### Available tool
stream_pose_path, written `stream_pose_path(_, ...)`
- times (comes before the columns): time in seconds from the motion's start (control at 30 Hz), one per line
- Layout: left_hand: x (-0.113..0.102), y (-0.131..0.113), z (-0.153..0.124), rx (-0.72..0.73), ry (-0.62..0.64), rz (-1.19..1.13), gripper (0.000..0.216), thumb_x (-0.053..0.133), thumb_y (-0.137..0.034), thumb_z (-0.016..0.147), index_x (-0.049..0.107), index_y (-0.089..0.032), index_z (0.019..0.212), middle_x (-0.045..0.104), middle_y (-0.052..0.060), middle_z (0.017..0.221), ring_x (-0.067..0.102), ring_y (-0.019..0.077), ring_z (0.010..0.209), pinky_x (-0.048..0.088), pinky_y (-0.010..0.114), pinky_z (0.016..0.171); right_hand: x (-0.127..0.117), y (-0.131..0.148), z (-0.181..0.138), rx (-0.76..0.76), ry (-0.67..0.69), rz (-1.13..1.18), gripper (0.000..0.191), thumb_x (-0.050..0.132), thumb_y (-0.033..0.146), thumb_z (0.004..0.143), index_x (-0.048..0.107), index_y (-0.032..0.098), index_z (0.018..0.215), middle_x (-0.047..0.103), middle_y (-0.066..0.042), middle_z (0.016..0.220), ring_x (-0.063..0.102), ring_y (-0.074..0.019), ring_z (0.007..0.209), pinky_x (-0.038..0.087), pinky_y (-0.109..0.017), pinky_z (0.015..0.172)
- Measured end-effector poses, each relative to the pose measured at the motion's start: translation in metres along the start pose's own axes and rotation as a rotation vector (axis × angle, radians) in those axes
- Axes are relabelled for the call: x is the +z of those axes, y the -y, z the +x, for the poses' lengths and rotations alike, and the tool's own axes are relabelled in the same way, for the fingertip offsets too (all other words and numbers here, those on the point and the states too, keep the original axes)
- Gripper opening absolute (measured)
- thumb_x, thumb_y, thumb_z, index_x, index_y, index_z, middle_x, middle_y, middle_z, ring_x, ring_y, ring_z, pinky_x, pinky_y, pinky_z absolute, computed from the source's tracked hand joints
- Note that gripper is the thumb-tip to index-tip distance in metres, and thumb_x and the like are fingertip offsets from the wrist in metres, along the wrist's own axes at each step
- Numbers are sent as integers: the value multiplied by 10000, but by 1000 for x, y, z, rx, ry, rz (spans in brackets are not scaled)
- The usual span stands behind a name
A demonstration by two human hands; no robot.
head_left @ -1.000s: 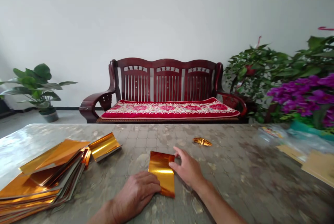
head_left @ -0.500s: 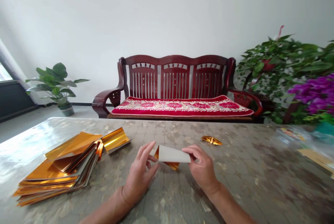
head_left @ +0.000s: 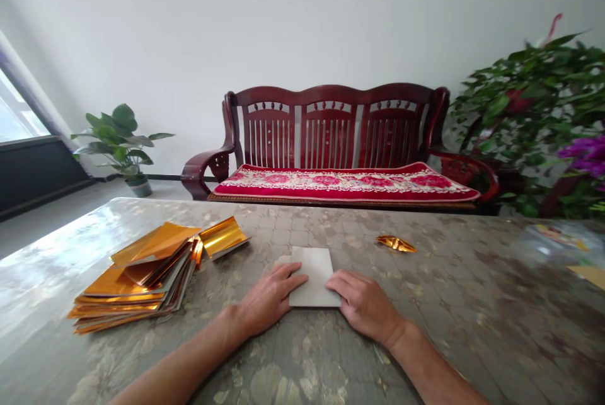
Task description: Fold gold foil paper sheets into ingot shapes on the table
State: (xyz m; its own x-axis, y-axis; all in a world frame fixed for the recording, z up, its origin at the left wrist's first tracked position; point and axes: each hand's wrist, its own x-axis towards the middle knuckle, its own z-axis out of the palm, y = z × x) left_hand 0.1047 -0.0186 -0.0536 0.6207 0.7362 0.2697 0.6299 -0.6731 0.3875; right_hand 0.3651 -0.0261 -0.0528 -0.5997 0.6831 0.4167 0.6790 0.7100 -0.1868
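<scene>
A sheet of gold foil paper (head_left: 312,276) lies on the table with its pale back facing up, looking like a small near-square. On its left part rest the outstretched fingers of my left hand (head_left: 270,296), laid flat. My right hand (head_left: 366,304) grips the right edge, fingers bent over the top; its thumb is mostly hidden. Farther back to the right sits a folded gold foil piece (head_left: 396,243), pointed at both ends. The gold side of the sheet under my hands is out of sight.
A messy stack of gold foil sheets (head_left: 127,285) occupies the table's left side, a curled foil sheet (head_left: 223,238) beside it. Clear plastic packaging (head_left: 560,242) lies at the right. Beyond the patterned table (head_left: 293,361) stands a wooden bench (head_left: 331,134), with potted plants (head_left: 120,140) around.
The foil paper went from being held up, tilted with gold showing, to lying flat, pale side up. My left hand flattened onto it. The view turned slightly left.
</scene>
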Motion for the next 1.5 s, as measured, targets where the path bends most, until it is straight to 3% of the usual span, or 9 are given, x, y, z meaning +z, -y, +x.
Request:
stream_pose_path(0.13,0,-7,-2,12,53,105,534,665,-186,824,565,-265,1342,532,92,1417,454,304,1324,394,483,1120,-4,4,1,36,66,-45,290,579,74,776,654,236,1005,706,-26,988,621,-201,902,427,-318,815)
stream_pose_path(0.33,4,-6,-5,9,-3,178,481,701,-282,840,583,-287,1307,536,70,1397,402,322,1340,354,507,1127,-9,2,0,62,108,23,28,672,218,843,651,232,831,683,0,887,583,-176,858,394,-291,772)
stream_pose_path(0.43,4,-5,-7,21,-39,88,299,682,-307,867,654,-270,1162,621,50,1229,547,240,1149,456,368,998,-9,1,1,66,128,33,98,621,228,898,661,227,808,679,-3,881,573,-168,865,396,-283,784)
stream_pose_path(0.53,4,-6,-7,3,-33,8,121,605,-290,927,686,-255,1009,670,11,1007,603,170,935,472,276,840,-10,1,4,97,143,50,127,601,251,921,678,223,823,676,-9,873,570,-170,869,404,-278,778)
stream_pose_path(0.63,3,-11,-4,-56,-42,-29,180,543,-294,967,691,-236,882,671,-5,888,600,155,875,444,252,793,-12,2,7,148,159,87,161,582,261,935,686,226,817,673,-8,874,574,-172,882,412,-272,784)
stream_pose_path(0.83,4,-17,3,-132,-60,-69,276,485,-350,996,682,-230,846,678,-9,879,604,149,865,410,237,767,-5,8,10,278,167,117,255,510,299,977,652,217,781,630,-6,860,588,-158,850,409,-250,736)
stream_pose_path(0.97,7,-15,6,-265,-41,6,312,503,-346,982,642,-200,744,654,4,802,607,155,806,385,237,690,2,11,11,365,113,98,293,457,327,998,612,210,778,604,-5,861,592,-153,837,392,-246,695)
stream_pose_path(1.2,8,-16,10,-370,-26,118,307,517,-341,969,607,-195,714,646,1,765,603,159,752,331,255,630,4,12,9,422,104,73,224,532,333,954,599,220,771,598,9,826,593,-154,800,361,-254,671)
stream_pose_path(1.5,8,-15,5,-391,-49,100,261,564,-356,937,603,-203,729,641,-2,772,586,169,766,331,269,656,7,14,13,490,80,93,175,577,287,898,606,221,738,631,10,795,594,-149,746,333,-256,639)
